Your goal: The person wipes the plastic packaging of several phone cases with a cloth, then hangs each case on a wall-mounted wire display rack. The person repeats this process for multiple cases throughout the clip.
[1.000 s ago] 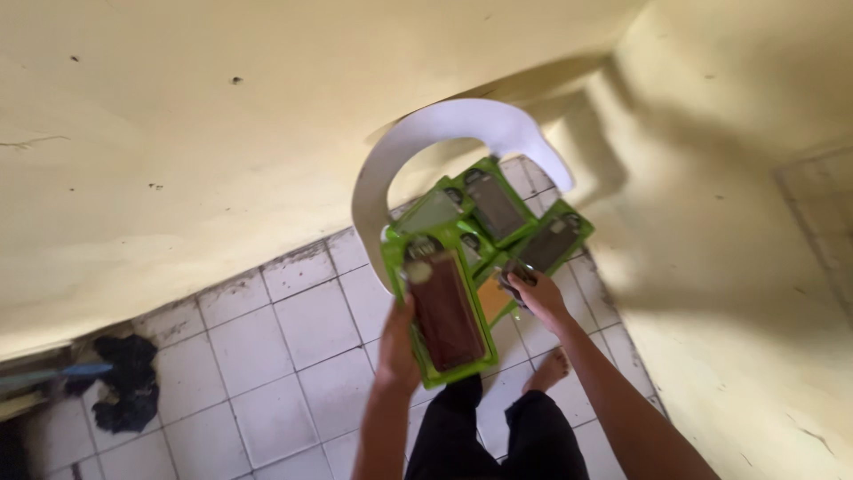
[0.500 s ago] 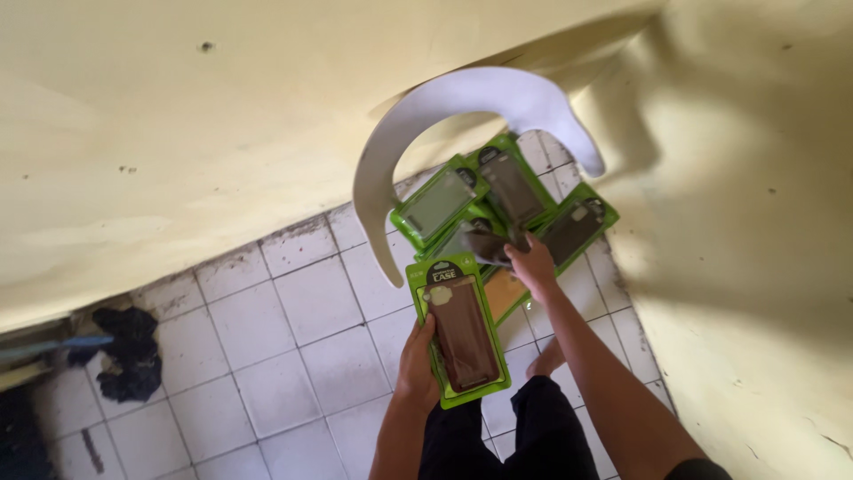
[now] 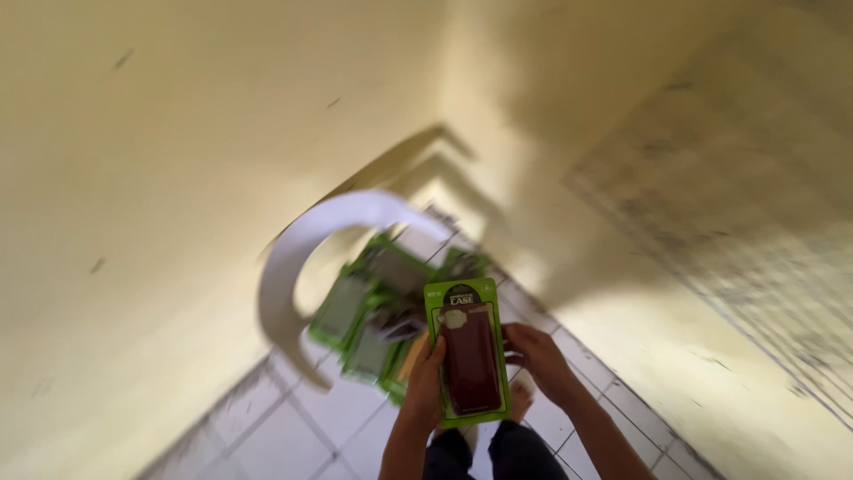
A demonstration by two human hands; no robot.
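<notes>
I see both hands grasping one green package (image 3: 467, 354) with a dark brown case inside — left hand (image 3: 426, 380), right hand (image 3: 537, 356) — above blurred green packages (image 3: 369, 311) on a white chair (image 3: 293, 267).

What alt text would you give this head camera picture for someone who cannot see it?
Two bare hands, left hand and right hand, hold up a green packaged dark red phone case. Below, blurred, more green packages lie on a white plastic chair over a white tiled floor.
</notes>
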